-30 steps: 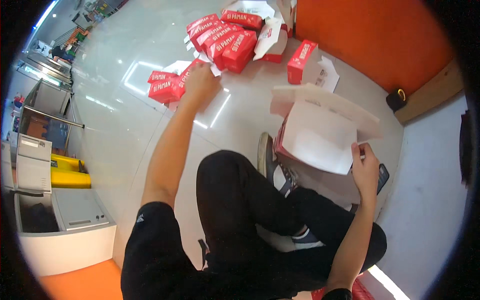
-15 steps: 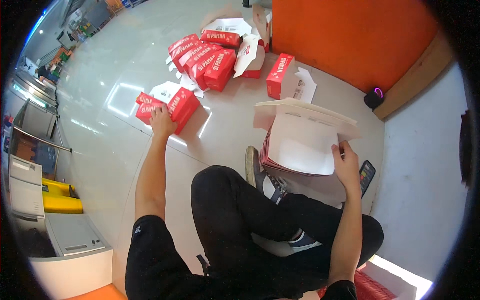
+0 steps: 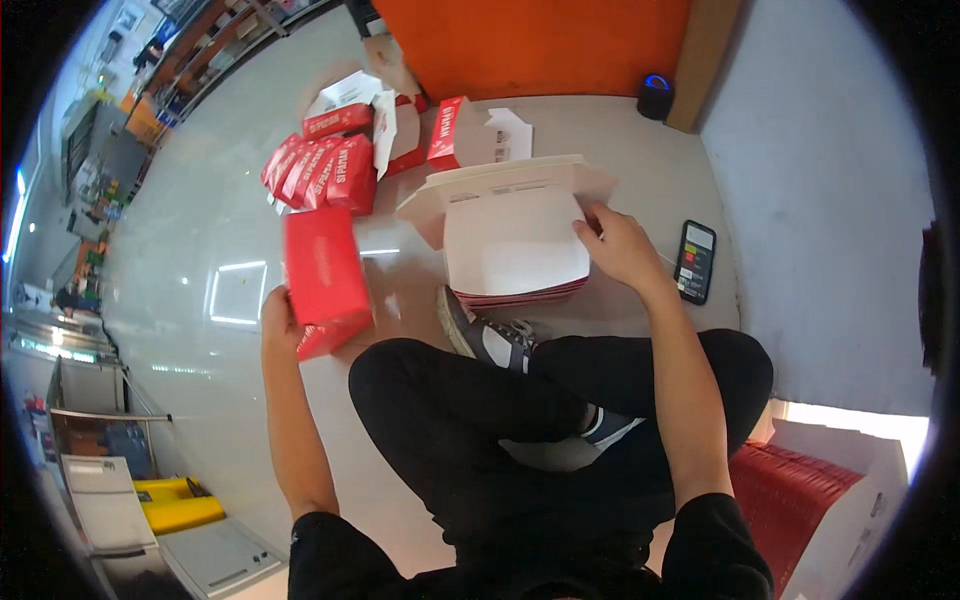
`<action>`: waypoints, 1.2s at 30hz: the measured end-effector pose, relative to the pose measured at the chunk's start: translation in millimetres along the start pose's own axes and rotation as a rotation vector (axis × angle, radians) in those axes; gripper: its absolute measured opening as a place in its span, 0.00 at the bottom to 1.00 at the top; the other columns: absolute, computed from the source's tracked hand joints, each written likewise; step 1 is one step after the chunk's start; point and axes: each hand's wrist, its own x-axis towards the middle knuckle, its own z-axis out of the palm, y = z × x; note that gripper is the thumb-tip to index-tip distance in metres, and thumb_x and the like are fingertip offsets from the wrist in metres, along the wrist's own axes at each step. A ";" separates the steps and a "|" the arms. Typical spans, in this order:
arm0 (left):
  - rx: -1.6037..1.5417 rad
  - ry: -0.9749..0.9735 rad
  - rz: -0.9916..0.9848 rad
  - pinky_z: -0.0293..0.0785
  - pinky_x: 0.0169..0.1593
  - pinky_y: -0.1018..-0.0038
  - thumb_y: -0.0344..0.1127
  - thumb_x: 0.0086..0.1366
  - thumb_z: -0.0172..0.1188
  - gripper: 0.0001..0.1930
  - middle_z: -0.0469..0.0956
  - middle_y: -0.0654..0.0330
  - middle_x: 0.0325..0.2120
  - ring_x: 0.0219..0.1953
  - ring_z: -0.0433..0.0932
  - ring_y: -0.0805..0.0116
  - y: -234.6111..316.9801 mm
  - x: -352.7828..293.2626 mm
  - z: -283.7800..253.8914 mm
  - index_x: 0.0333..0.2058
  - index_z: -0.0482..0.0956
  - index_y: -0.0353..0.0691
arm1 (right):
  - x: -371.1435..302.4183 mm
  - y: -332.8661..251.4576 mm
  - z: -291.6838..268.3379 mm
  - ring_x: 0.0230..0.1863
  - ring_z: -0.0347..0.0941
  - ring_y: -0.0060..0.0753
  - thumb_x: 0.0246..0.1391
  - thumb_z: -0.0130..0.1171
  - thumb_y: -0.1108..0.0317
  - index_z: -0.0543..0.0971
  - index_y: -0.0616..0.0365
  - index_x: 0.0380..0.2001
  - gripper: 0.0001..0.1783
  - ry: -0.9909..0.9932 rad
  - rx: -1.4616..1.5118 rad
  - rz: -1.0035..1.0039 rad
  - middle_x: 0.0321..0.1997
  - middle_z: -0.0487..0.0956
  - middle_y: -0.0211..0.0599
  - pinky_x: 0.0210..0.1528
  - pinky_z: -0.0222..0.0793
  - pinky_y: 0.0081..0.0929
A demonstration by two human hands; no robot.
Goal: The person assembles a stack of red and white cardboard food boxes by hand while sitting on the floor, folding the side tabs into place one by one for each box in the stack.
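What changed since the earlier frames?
Left hand went from atop the loose red box cluster to holding its left side; it looks raised or tipped toward the camera. View turned; glow on black speaker changed to blue. Right hand stayed at the right edge of the white-topped carton stack.

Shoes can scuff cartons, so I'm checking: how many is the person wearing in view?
2: one grey-and-white shoe at the near side of the carton stack, the other shoe at the crossed legs, partly hidden.
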 end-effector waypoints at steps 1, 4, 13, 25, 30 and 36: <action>0.194 -0.094 0.181 0.82 0.42 0.68 0.31 0.70 0.53 0.14 0.83 0.53 0.42 0.40 0.84 0.61 5.9 -10.5 -4.6 0.49 0.77 0.29 | 0.0 5.0 1.1 0.45 0.80 0.64 0.64 0.56 0.53 0.81 0.62 0.44 0.21 0.020 -0.001 -0.026 0.40 0.84 0.57 0.50 0.74 0.53; -0.435 0.029 0.179 0.82 0.48 0.62 0.31 0.69 0.57 0.16 0.82 0.52 0.47 0.46 0.83 0.57 38.4 -29.3 6.9 0.54 0.76 0.32 | -1.6 7.1 -7.0 0.47 0.80 0.62 0.64 0.56 0.52 0.82 0.61 0.45 0.21 -0.026 -0.003 0.027 0.41 0.84 0.57 0.52 0.74 0.52; 0.130 0.550 0.937 0.83 0.55 0.54 0.46 0.70 0.56 0.27 0.78 0.45 0.55 0.54 0.81 0.46 90.9 -173.1 121.5 0.59 0.74 0.32 | -0.6 0.7 14.0 0.54 0.76 0.63 0.52 0.63 0.65 0.72 0.56 0.58 0.29 0.166 0.071 -0.111 0.61 0.71 0.53 0.56 0.75 0.54; 0.825 -0.165 1.755 0.73 0.26 0.64 0.19 0.48 0.50 0.07 0.71 0.53 0.26 0.23 0.74 0.55 94.6 -170.8 234.5 0.29 0.71 0.32 | -4.1 2.8 22.4 0.54 0.77 0.61 0.47 0.61 0.76 0.72 0.55 0.61 0.34 0.290 0.154 -0.195 0.58 0.75 0.53 0.52 0.77 0.49; 0.899 -0.175 1.725 0.76 0.29 0.62 0.19 0.51 0.55 0.07 0.76 0.51 0.30 0.26 0.78 0.52 75.2 -140.2 245.6 0.31 0.75 0.32 | -7.6 -1.0 14.0 0.56 0.76 0.61 0.43 0.61 0.80 0.66 0.50 0.66 0.43 0.268 0.239 -0.208 0.62 0.71 0.51 0.56 0.76 0.49; 1.006 -0.234 1.626 0.78 0.37 0.59 0.17 0.51 0.60 0.12 0.78 0.50 0.34 0.32 0.79 0.50 54.4 -104.7 255.6 0.36 0.77 0.33 | 0.5 9.7 26.9 0.56 0.76 0.56 0.47 0.61 0.76 0.72 0.56 0.61 0.33 0.337 0.285 -0.281 0.58 0.74 0.49 0.56 0.75 0.44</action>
